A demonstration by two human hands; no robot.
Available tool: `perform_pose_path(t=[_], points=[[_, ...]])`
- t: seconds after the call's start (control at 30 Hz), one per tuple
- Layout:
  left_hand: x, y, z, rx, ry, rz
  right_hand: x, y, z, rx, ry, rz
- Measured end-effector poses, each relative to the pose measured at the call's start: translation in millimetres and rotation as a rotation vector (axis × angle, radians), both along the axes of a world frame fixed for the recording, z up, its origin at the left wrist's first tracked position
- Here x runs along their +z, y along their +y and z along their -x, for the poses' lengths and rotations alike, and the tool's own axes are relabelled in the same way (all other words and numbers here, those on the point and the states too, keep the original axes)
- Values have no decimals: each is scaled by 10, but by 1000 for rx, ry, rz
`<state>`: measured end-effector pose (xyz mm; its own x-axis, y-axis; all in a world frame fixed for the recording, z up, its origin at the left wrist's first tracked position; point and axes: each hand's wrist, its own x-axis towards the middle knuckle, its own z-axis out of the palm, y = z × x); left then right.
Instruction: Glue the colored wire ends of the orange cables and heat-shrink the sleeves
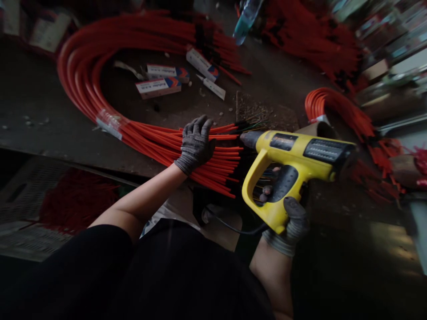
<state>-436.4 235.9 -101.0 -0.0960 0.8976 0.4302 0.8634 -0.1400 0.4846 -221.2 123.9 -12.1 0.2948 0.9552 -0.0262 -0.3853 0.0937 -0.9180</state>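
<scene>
A coiled bundle of orange cables (82,84) lies on the table, its cut ends fanned out toward the middle. My left hand (196,144), in a grey glove, rests flat across these cables close to their ends, fingers stretched out. My right hand (295,224), also gloved, is wrapped round the handle of a yellow heat gun (278,213). The gun's dark nozzle points left at the cable ends, where thin dark wires stick out. A clear tape band (111,123) binds the coil left of my left hand.
Small white boxes (158,87) and a white tube (214,89) lie inside the coil. A bottle (247,22) stands behind. More orange cables (315,102) lie at the right. A crate (25,195) with red pieces sits below left. A black cord (233,227) hangs below the gun.
</scene>
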Motion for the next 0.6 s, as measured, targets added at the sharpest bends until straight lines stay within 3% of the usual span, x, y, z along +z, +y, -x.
perform_pose_path(t=[0.3, 0.47, 0.6], points=[[113, -32, -54, -37, 112, 181, -8, 0, 20, 16, -44, 20], [161, -48, -76, -251, 289, 260, 4, 35, -10, -14, -111, -47], [216, -39, -55, -311, 338, 291, 48, 48, -42, -21, -86, -41]])
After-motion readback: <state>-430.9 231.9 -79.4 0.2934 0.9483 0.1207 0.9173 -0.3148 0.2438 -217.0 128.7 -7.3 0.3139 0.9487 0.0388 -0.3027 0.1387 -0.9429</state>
